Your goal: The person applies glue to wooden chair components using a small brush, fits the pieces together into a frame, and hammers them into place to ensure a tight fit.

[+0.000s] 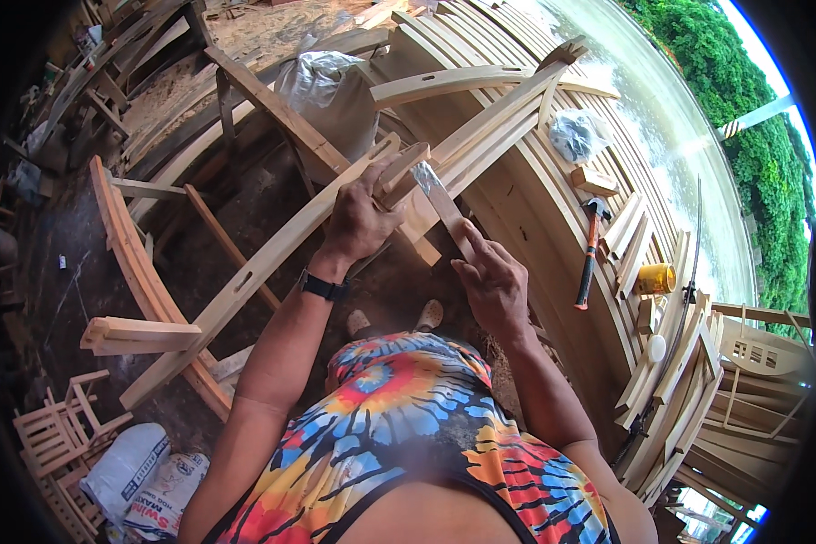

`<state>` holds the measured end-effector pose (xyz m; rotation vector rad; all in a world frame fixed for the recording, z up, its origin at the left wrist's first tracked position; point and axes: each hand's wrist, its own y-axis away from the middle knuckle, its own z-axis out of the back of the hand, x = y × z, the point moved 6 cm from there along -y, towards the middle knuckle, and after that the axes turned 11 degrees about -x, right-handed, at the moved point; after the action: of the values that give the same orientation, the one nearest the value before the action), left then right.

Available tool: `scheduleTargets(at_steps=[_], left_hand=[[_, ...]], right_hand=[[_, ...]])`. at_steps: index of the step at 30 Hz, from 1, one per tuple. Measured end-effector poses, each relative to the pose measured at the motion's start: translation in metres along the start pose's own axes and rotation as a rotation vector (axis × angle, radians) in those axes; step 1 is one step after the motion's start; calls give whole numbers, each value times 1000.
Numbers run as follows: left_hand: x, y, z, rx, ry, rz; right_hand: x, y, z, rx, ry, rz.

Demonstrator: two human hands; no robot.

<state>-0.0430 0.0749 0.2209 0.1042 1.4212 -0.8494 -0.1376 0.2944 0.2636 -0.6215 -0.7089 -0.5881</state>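
Note:
My left hand (363, 213), with a dark watch on its wrist, is closed around the end of a wooden piece (406, 170) at the middle of the view. Just behind it passes a long pale slotted rail (265, 265), slanting down to the left. In my right hand (497, 279) is a flat brown stick (442, 201), its index finger laid along it. The stick's tip is smeared whitish and lies against or very close to the wooden piece; contact is unclear. Pale timbers (494, 118) run from there toward the upper right.
A hammer (590, 249), a yellow container (656, 278), a clear plastic bag (578, 136) and wood offcuts (627, 227) lie on stacked boards at right. Curved wooden parts (145, 281) stand at left. A plastic-wrapped bundle (326, 95) sits ahead; sacks (145, 476) lie at lower left.

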Motion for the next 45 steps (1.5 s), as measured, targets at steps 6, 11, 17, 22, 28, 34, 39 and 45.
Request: scheduleTargets(at_steps=[6, 11, 17, 22, 28, 34, 39, 45], left_hand=[[-2, 6, -4, -8, -60, -59], [-13, 11, -9, -40, -66, -161], [-15, 13, -10, -30, -59, -38], [-12, 15, -10, -28, -34, -24], [-13, 19, -12, -55, -101, -17], [-20, 21, -15, -55, -148, -49], [-20, 24, -15, -64, -143, -195], [-14, 24, -15, -15, -102, -218]], right_hand=[[10, -1, 19, 43, 188, 91], [39, 0, 45, 132, 353, 146], [49, 12, 58, 209, 118, 78], [24, 12, 55, 207, 22, -213], [15, 14, 46, 188, -6, -159], [27, 19, 42, 194, 36, -224], [48, 33, 36, 118, 66, -136], [64, 55, 24, 99, 66, -157]])
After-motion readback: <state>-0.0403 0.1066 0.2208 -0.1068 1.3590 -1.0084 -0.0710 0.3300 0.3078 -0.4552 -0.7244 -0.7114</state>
